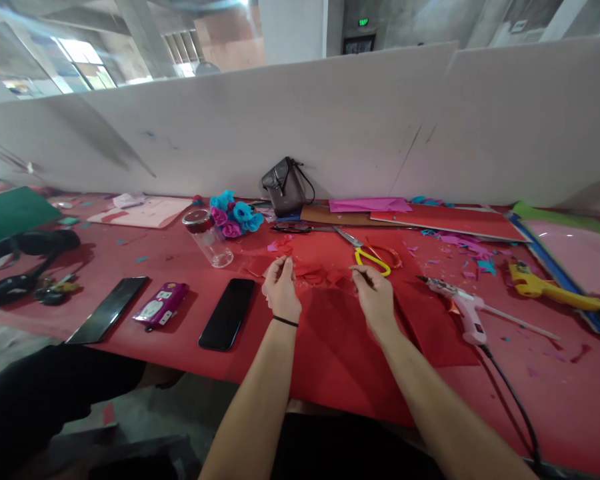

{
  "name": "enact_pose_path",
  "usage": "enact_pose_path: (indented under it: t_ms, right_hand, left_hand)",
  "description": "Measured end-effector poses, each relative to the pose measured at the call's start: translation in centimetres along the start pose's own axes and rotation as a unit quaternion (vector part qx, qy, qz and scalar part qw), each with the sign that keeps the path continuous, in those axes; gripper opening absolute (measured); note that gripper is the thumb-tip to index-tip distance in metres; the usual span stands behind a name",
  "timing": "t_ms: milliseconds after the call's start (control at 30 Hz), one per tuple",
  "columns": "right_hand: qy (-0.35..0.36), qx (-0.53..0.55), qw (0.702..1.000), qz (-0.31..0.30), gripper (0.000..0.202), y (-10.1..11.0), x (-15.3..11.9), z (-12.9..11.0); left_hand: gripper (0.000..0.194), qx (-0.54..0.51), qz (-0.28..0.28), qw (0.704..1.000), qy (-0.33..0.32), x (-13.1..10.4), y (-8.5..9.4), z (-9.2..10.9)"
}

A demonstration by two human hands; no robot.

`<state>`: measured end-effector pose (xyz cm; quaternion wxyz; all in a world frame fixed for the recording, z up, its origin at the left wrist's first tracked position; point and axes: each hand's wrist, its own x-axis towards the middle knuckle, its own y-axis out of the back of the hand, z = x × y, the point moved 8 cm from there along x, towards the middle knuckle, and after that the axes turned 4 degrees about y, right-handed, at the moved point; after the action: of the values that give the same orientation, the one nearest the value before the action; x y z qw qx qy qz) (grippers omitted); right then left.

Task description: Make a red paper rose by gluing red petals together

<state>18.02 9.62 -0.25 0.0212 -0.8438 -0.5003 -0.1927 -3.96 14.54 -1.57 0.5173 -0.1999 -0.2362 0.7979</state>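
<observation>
My left hand [282,288], with a black band at the wrist, is closed in a pinch at the left end of some crumpled red paper pieces [317,275]. Opposite it, my right hand [374,295] also pinches, its fingertips by the right end of those pieces. What either pinch holds is too small to make out. Beneath both hands lies red paper [340,340]. Yellow-handled scissors [373,261] rest just beyond my right hand. A black phone [227,315] lies left of my left hand.
Left: clear jar [211,241], blue and pink paper flowers [237,217], purple device [161,305], second phone [109,310], and a person's dark-clothed leg. Behind: dark pouch [286,189] against a white partition [280,120]. Right: pink glue gun [467,310] with a cord, yellow glue gun [545,287], paper scraps.
</observation>
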Motion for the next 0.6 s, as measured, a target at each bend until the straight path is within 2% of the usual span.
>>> enact_pose_path:
  t_ms: [67,167,267,333,500,600]
  right_hand:
    - [0.067,-0.086,0.993,-0.047,0.024,-0.8,-0.3,-1.0]
    - [0.144,-0.216,0.958,-0.121,0.025,-2.8,-0.5,-2.0]
    - [0.162,-0.313,0.919,-0.180,0.025,-5.3,-0.4,-2.5]
    - [0.160,-0.359,0.895,-0.211,0.024,-7.3,-0.3,-2.9]
    - [0.216,-0.440,0.835,-0.250,0.025,-11.9,-0.8,-4.7]
    - [0.215,-0.455,0.830,-0.241,0.024,-12.8,-0.5,-4.4]
  left_hand:
    - [0.025,-0.007,0.023,1.000,-0.005,0.3,0.5,0.0]
    - [0.026,-0.017,0.056,0.998,-0.029,0.5,1.1,0.5]
    - [0.027,-0.019,0.080,0.994,-0.072,0.4,1.5,1.5]
    - [0.028,-0.023,0.079,0.994,-0.075,0.4,1.4,1.7]
    - [0.030,-0.058,0.046,0.997,-0.029,0.7,1.2,0.9]
    - [0.030,-0.066,0.031,0.997,-0.001,0.9,1.2,0.5]
